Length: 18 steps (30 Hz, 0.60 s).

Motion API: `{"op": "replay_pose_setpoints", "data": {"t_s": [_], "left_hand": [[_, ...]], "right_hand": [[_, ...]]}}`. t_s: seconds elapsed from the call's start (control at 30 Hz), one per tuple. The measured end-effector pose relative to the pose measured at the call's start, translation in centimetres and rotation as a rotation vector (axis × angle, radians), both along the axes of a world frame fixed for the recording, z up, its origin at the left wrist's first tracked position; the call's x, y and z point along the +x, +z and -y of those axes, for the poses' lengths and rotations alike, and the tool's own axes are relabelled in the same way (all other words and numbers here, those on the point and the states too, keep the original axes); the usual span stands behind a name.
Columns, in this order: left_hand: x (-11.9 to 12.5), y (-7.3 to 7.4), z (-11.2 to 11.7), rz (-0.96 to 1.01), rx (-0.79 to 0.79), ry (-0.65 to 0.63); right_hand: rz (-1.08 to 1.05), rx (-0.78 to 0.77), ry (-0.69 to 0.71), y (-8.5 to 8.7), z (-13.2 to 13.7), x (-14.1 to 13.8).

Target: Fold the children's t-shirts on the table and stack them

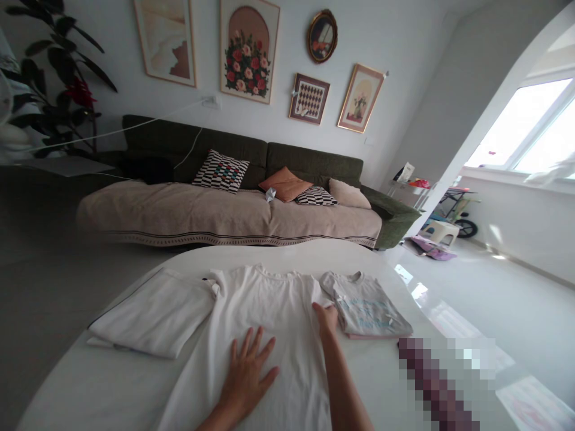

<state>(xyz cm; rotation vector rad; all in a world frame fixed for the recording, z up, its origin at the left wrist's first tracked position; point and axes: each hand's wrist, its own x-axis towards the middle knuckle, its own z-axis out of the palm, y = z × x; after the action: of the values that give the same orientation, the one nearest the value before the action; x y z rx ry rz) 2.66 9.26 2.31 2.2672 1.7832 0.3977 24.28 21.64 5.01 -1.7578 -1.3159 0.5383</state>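
White fabric T-shirt (283, 308), spread on the rounded white surface (372, 377).
From where I stand: left hand (250, 374) flat on the shirt front, fingers splayed; right hand (327, 318) pinches its sleeve. Folded white cloth (155, 311) with dark edging lies left; folded grey blue-lettered shirt (368, 305), right.

Left hand (247, 376) lies palm down, 5 fingers (257, 341) spread — right hand (326, 318) curls in a pinch, forearm (344, 383) extended.
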Motion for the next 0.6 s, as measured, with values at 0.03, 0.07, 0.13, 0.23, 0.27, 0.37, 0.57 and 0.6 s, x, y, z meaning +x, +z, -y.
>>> {"op": "replay_pose_setpoints", "data": {"t_s": [0.03,0.07,0.13,0.23,0.27,0.37,0.57,0.6], "left_hand": [[0.0,-0.1,0.0,0.0,-0.002,-0.002],[0.0,-0.2,-0.1,-0.003,-0.002,-0.002],[0.1,-0.4,-0.2,-0.011,0.006,-0.002],[0.1,-0.7,-0.2,-0.028,0.027,0.001],[0.1,-0.7,-0.2,-0.032,0.034,0.005],[0.2,-0.6,-0.2,-0.028,0.033,0.006],[0.2,-0.2,-0.1,-0.025,0.012,0.001],[0.2,-0.2,-0.1,-0.029,0.014,0.002]], "right_hand": [[0.043,-0.008,0.04,-0.1,0.0,-1.1],[0.1,-0.016,0.094,-0.2,0.2,-2.1],[0.197,-0.018,0.222,-0.2,0.7,-3.8],[0.406,-0.013,0.437,0.3,1.9,-5.4],[0.51,-0.012,0.489,0.5,2.3,-5.6],[0.778,-0.032,0.571,0.9,2.8,-5.5],[0.871,-0.074,0.666,1.8,2.2,-4.7],[0.904,-0.071,0.648,2.0,2.1,-4.6]]}}
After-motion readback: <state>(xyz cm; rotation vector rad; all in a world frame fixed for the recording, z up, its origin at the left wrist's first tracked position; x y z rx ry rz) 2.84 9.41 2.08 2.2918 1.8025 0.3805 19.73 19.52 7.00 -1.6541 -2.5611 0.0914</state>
